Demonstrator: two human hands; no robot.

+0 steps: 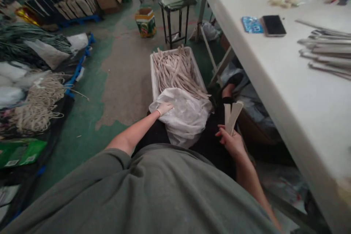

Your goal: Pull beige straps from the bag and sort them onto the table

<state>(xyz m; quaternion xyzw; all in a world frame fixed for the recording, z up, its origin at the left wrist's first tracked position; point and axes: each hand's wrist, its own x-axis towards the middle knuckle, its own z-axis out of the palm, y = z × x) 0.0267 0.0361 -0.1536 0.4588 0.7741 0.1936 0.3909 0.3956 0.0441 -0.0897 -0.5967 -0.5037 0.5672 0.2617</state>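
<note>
My left hand (165,108), pale as if gloved, is at the upper left of a crumpled translucent plastic bag (186,117) between my legs. Its fingers are closed on the plastic, though their tips are blurred. In my right hand (231,140) are a few flat beige strips (233,115), gripped at their lower ends and pointing up. The strips stand apart from the bag, to its right. Just beyond the bag, a white plastic crate (151,76) holds many similar long beige strips (175,69), partly covered by the bag's far edge.
A white table (263,65) runs along my right, bearing a dark phone-like object (274,25), a blue packet (251,25) and grey strips (326,49). Ahead are a black stool (179,18) and a carton (145,23). Bundled cord (40,102) lies on the left.
</note>
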